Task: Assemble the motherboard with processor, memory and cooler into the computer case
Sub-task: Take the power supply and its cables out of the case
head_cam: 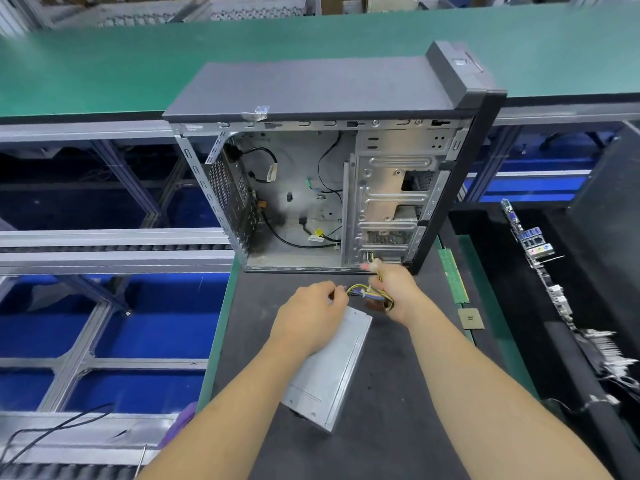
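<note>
A worker sorts the wiring of a power supply (329,372) lying flat on the dark counter (398,393), just in front of an open computer case (311,188) that stands upright with its side panel off and no board yet fitted inside. The left hand (311,313) rests over the near end of the metal box, fingers curled to pinch the cable bundle (367,294) where it leaves the housing; the right hand (394,289) grips the same yellow and black wires further along, close to the case's lower edge. The motherboard (540,258) stands on edge in a black tray (519,341) well to the right, untouched, while a memory stick (453,275) and a processor (471,318) lie on the counter between tray and case. The board looks light, stiff and fragile, and is best lifted by its bare edges; the processor likewise by its rim, clear of the contacts; the wires are soft and springy
</note>
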